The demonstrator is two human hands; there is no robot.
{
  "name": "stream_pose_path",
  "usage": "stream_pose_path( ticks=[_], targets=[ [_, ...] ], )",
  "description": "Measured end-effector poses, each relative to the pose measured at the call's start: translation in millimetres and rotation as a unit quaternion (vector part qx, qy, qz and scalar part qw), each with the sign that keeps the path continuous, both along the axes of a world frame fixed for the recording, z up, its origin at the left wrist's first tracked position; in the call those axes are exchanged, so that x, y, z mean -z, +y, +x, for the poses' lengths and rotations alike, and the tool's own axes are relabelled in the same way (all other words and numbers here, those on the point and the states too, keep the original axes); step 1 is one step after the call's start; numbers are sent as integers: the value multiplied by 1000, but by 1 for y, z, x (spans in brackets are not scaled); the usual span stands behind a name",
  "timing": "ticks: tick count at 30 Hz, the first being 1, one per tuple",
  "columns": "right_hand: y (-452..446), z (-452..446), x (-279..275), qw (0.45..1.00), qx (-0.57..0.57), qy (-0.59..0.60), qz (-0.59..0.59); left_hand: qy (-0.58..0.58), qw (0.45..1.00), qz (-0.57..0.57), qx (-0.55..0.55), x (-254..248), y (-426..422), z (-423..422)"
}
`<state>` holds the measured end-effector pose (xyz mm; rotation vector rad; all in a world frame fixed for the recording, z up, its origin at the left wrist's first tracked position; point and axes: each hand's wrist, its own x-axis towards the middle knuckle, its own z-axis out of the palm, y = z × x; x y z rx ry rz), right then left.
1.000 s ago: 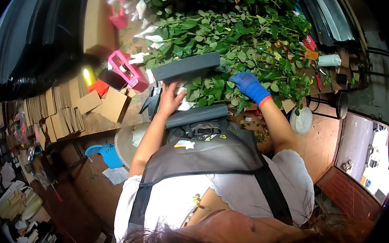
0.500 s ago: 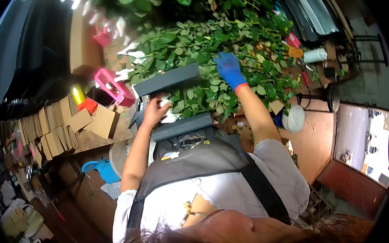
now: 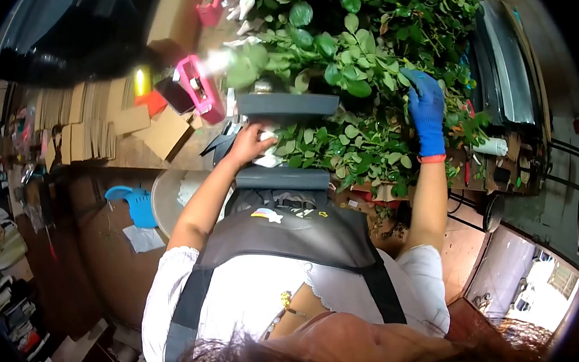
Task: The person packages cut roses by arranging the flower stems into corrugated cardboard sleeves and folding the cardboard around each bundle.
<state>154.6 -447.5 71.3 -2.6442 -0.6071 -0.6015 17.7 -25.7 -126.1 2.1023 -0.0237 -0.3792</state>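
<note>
My left hand (image 3: pixel 246 145), bare, has its fingers curled round white-wrapped flower heads (image 3: pixel 268 157) at the left end of a leafy bunch (image 3: pixel 357 145). That bunch lies between an upright dark grey ribbed panel (image 3: pixel 288 105) and a grey padded edge (image 3: pixel 283 178) at my apron. My right hand (image 3: pixel 425 110), in a blue glove with a red cuff, is closed round leafy stems (image 3: pixel 360 57) held above the panel. Their left end is blurred by motion.
A pink tape dispenser (image 3: pixel 201 89), a yellow roll (image 3: pixel 142 82) and cardboard pieces (image 3: pixel 164 134) lie at the left. More foliage (image 3: pixel 424 21) covers the back. A white roll (image 3: pixel 491 146) is at the right; a blue stool (image 3: pixel 139 204) stands below the table.
My right hand has moved right and now holds leafy stems raised above the panel. My left hand stays at the white-wrapped heads. The view has shifted.
</note>
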Motion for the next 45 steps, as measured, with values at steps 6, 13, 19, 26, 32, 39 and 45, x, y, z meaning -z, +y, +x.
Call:
stream_pose_path(
  ticks=[6,13,19,26,32,39,45],
  targets=[
    [13,10,-44,999,6,-40,28,39,999,-20,2,0,0,2],
    [-15,-34,-33,996,6,-55,-66,-55,998,24,9,24,2,-2],
    [-16,-44,-35,999,11,-19,-29,-67,996,48,19,26,5,-5],
    [-9,-43,-50,997,-1,-4,73,-65,997,38,8,17,3,2],
    [-24,-102,-8,985,-55,158,41,-34,999,18,-8,16,-1,4],
    [-21,-116,60,947,84,211,-226,-76,997,0,-1,-11,-2,1],
    [170,-115,-7,894,-116,431,-29,-78,997,0,10,-9,-6,2]
  ],
)
